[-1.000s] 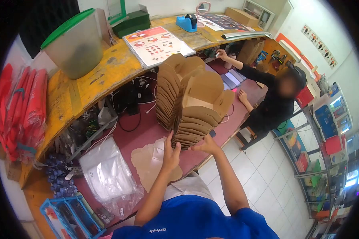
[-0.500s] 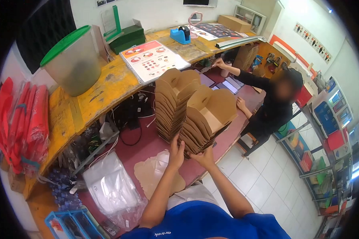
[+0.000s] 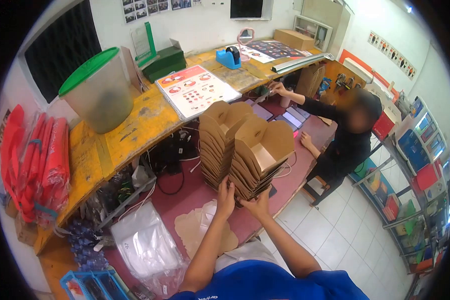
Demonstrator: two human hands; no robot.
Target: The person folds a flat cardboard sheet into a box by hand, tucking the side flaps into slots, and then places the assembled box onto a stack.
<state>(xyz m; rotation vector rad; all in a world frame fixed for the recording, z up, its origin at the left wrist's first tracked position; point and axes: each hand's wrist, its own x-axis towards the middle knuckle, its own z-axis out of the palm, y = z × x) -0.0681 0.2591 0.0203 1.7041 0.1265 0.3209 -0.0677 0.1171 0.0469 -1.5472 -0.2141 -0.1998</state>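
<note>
Two nested stacks of brown cardboard boxes stand side by side on the dark red table [image 3: 280, 192]. My left hand [image 3: 226, 199] grips the near end of the right stack [image 3: 257, 155] from its left side, close to the left stack [image 3: 216, 145]. At the lower right of that same stack, my right hand [image 3: 256, 204] has its fingers closed on the cardboard; some fingertips are hidden by it. A flat unfolded cardboard piece [image 3: 190, 230] lies beneath my left forearm. To its left are clear plastic bags [image 3: 145, 240].
A person in black [image 3: 352, 130] sits across at the right, one hand near the shelf. The yellow raised shelf [image 3: 130, 145] holds a green-lidded bin [image 3: 102, 95], a menu sheet [image 3: 197, 90] and a blue tape dispenser [image 3: 229, 58]. A blue basket [image 3: 92, 286] is at lower left.
The view has tilted up slightly, so everything sits lower in it. My hands keep hold of the right stack. The other person's raised hand has shifted slightly.
</note>
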